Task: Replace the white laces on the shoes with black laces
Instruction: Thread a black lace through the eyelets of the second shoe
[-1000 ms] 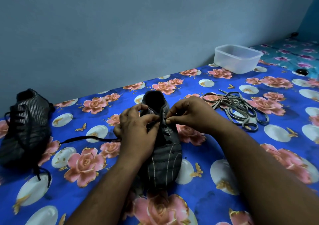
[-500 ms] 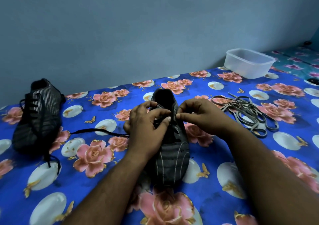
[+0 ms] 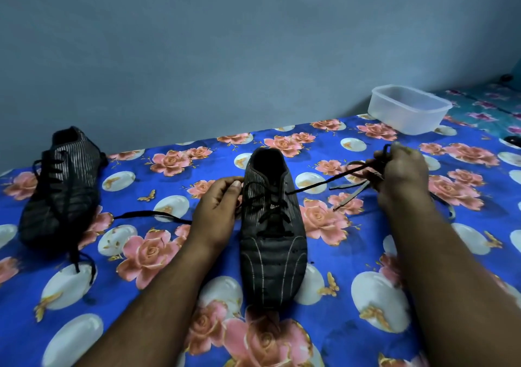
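A blue floral sheet (image 3: 158, 290) is spread over the whole surface, cut off at the near, left and right edges, and a plain grey-blue wall (image 3: 225, 42) is seen beyond it. Both forearms are cut off by the near edge.

The dark striped shoe (image 3: 272, 256) being laced is set in the middle, toe toward the near side and opening toward the wall. A second dark shoe (image 3: 60, 189) is laid at the far left, already threaded with black lace, its loose ends trailing onto the sheet at its near side. A clear plastic tub (image 3: 410, 110) is placed at the far right by the wall; whether anything is in it cannot be told.

The right hand (image 3: 401, 175) is raised to the right of the middle shoe, its fingers curled around the black lace (image 3: 315, 184), which is stretched taut from the upper eyelets to that hand — the fingertips are blurred, so the exact pinch cannot be made out. The left hand (image 3: 217, 208) is held against the left side of the middle shoe near the eyelets, thumb and forefinger brought together as if pinching the shoe's edge or the lace there; which one cannot be told. The lace's other end runs left across the sheet from behind this hand.

The pale removed laces (image 3: 352, 190) are mostly hidden behind the right hand and forearm — only a few strands show. A small dark object (image 3: 511, 141) at the far right edge is cut off and cannot be identified.
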Demonstrator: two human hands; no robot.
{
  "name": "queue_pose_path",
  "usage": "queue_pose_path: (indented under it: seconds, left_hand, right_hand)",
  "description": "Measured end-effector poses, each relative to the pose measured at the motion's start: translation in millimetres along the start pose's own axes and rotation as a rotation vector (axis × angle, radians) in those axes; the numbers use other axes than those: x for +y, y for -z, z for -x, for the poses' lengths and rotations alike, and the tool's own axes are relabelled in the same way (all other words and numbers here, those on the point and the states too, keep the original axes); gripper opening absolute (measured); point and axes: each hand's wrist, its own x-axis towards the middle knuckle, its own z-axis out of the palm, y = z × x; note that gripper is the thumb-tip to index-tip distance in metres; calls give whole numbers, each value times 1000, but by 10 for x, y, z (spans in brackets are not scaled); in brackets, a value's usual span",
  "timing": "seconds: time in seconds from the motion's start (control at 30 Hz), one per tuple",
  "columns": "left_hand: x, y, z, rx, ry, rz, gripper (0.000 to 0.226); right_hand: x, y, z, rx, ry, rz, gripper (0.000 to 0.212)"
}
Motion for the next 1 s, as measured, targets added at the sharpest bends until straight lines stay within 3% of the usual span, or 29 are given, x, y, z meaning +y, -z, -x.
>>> queue_pose_path:
  seconds: [0.03,0.13,0.2,0.27,0.33,0.5,0.77,1.0]
  left_hand:
    - [-10,2,-7,3,-4,-15,24]
    - [-13,10,-23,14,-15,-32,24]
    - [-22,38,-30,6,-17,-36,24]
    - [-26,73,-23,-41,-36,-64,28]
    - [-27,98,-3,-100,-66,-119,29]
    - [1,86,24,-162,-157,-194,27]
    - [-12,177,-25,-28,-220,-267,40]
    - [70,268,-27,-15,-144,-185,52]
  right_hand:
    - [45,-20,11,-33,99,191,4]
    - [184,-91,157,-337,545,722,28]
    - [218,-156,307,-669,735,841,30]
    - [250,-187,424,-940,765,881,30]
    - [267,-189,448,-1011,804,871,25]
    - [208,-155,375,-911,932,873,11]
    - [199,-50,179,-453,990,1034,10]
    - [210,-18,116,-309,946,1107,16]
